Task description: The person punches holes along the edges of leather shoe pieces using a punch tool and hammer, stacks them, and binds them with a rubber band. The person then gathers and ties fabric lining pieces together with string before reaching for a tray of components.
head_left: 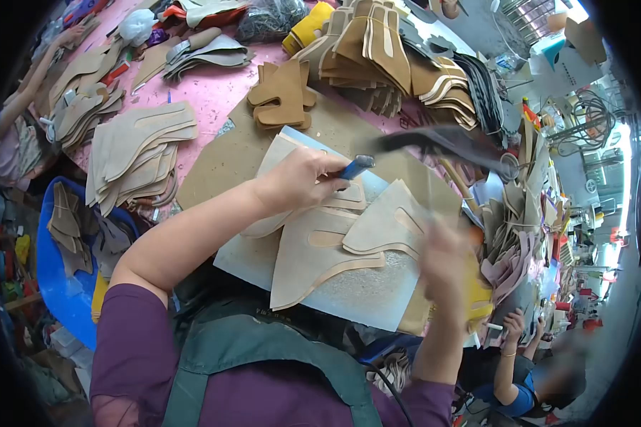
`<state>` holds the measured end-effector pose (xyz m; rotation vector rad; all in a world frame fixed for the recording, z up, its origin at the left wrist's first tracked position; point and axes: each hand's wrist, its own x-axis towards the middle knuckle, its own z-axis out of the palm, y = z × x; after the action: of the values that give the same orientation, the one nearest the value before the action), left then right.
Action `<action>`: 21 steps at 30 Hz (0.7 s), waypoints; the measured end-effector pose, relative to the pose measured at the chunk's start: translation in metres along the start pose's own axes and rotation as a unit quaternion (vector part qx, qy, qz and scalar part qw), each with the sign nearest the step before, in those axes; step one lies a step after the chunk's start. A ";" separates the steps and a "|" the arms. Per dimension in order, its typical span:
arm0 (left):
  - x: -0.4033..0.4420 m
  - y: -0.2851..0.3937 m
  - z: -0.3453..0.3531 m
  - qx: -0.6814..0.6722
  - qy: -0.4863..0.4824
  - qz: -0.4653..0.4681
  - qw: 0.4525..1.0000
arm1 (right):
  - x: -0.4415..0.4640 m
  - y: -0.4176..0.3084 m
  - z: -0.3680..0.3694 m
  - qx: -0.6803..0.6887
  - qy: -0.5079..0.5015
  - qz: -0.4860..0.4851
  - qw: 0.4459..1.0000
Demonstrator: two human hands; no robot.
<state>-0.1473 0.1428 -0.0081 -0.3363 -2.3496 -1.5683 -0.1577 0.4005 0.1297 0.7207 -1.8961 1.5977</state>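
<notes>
My left hand (317, 178) is closed round a short blue tool (356, 167) with a worn metal end, held over beige cut pieces. My right hand (441, 260), blurred by motion, is raised at the right of the board. A dark hammer-like tool (441, 142), also blurred, is above it; a faint streak runs between the two. Beige pieces with oval slots (317, 260) overlap on a pale blue-white board (342, 295). Another slotted piece (384, 224) lies near my right hand. What lies right under the blue tool is partly hidden by my left hand.
Beige pieces (139, 153) are stacked at the left, brown pieces (281, 96) behind the board. Tied brown bundles (367, 50) stand at the back. A blue tub (57, 263) is at the lower left. One person (509, 377) is at the lower right; another's arm (32, 85) shows upper left.
</notes>
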 end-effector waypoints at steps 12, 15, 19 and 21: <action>0.000 -0.003 -0.020 -0.243 0.164 -0.156 0.943 | -0.107 0.076 0.010 -0.347 -0.337 0.227 0.845; -0.002 0.014 -0.014 -0.183 0.083 -0.133 0.970 | -0.092 0.082 0.013 -0.225 -0.302 0.268 0.887; -0.012 0.026 0.007 -0.140 -0.021 -0.145 0.979 | -0.073 0.103 0.029 -0.223 -0.286 0.190 0.912; -0.012 0.029 0.016 -0.154 -0.048 -0.174 0.971 | -0.068 0.107 0.040 -0.201 -0.303 0.206 0.909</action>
<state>-0.1282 0.1686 0.0062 -0.0661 -2.3273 -2.1346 -0.1889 0.3801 0.0018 0.7150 -2.8837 1.1979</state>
